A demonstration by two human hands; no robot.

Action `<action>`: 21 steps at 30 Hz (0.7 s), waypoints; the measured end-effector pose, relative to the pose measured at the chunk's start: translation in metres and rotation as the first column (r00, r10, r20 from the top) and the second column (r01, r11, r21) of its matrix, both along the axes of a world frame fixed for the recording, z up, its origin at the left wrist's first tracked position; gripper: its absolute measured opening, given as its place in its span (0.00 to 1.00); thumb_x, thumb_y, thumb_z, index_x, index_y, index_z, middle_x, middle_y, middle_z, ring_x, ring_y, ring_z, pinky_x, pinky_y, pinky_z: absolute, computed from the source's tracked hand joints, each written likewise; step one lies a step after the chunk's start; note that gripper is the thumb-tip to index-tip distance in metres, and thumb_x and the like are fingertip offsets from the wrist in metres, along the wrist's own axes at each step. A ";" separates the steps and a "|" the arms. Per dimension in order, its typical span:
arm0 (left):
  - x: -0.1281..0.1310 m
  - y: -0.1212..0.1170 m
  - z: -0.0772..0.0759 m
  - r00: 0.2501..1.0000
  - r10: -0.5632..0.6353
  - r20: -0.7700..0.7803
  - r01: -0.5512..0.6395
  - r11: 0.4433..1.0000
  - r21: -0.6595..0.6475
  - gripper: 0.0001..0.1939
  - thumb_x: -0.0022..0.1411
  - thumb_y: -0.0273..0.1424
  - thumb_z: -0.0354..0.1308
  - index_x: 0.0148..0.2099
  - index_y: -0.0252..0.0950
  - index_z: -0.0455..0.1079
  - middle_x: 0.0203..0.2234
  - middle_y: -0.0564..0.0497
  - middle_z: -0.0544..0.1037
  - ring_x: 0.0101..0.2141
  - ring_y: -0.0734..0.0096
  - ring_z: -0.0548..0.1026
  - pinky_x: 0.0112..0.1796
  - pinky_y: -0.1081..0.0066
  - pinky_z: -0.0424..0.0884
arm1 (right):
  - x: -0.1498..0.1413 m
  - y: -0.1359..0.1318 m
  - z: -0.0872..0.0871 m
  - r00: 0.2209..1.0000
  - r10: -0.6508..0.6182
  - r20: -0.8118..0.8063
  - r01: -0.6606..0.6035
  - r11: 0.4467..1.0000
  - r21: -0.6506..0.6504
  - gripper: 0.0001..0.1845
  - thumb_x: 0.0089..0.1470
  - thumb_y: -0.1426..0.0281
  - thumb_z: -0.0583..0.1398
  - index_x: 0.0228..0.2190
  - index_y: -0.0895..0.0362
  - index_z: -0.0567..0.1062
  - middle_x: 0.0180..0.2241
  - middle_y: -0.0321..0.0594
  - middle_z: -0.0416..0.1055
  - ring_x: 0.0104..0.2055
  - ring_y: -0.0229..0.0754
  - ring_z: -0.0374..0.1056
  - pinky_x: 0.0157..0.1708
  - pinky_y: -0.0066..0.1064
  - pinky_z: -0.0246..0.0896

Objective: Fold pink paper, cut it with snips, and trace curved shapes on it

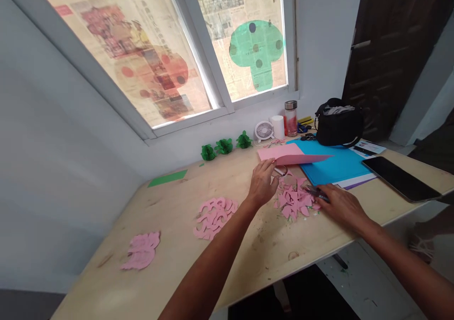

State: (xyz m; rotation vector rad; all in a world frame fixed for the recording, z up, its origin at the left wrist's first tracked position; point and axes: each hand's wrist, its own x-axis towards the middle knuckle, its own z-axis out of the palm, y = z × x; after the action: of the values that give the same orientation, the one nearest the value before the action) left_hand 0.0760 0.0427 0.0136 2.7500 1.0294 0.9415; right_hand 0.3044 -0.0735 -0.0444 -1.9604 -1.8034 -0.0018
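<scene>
My left hand pinches the near left corner of a pink sheet of paper, its edge lifted and bent. Under my right hand is a slim dark tool, its tip pointing at the scraps; its exact kind is unclear. A heap of pink paper scraps lies between the hands. To the left are curved pink cut-outs, partly behind my left forearm, and a stack of wavy-edged pink pieces. A small white object shows beside my left fingers, half hidden.
Blue sheets lie at the right, with a black phone and a black bag. Along the wall stand green paper trees, a small white fan and a glass bottle. A green strip lies far left.
</scene>
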 end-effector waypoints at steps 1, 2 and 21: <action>-0.003 -0.003 -0.002 1.000 -0.002 -0.009 0.002 1.000 0.000 0.24 0.58 0.26 0.52 0.58 0.37 0.63 0.56 0.44 0.68 0.58 0.58 0.62 0.56 0.53 0.62 | -0.002 0.001 0.001 0.999 0.028 0.027 -0.028 1.000 0.007 0.13 0.53 0.64 0.55 0.37 0.54 0.76 0.35 0.44 0.75 0.36 0.48 0.70 0.29 0.34 0.56; -0.004 -0.006 -0.004 1.000 -0.004 -0.019 0.004 1.000 0.000 0.24 0.58 0.27 0.52 0.58 0.37 0.63 0.56 0.44 0.69 0.58 0.58 0.63 0.56 0.53 0.62 | -0.004 0.000 0.001 0.997 0.052 0.052 -0.052 0.998 0.016 0.13 0.54 0.64 0.55 0.37 0.54 0.77 0.34 0.44 0.75 0.36 0.48 0.70 0.31 0.34 0.57; -0.013 -0.054 -0.019 0.979 -0.107 -0.175 0.116 0.992 0.043 0.16 0.62 0.27 0.49 0.51 0.33 0.67 0.58 0.46 0.67 0.55 0.58 0.65 0.53 0.58 0.63 | -0.034 0.018 0.044 0.915 0.241 0.322 -0.349 0.876 0.334 0.15 0.61 0.64 0.52 0.29 0.54 0.76 0.34 0.46 0.76 0.40 0.50 0.68 0.38 0.39 0.51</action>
State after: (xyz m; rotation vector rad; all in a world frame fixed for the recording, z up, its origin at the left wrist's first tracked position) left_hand 0.0628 -0.0114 -0.0051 2.9409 0.8716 0.7363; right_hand 0.2709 -0.0554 -0.0005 -1.4439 -2.0748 -0.5129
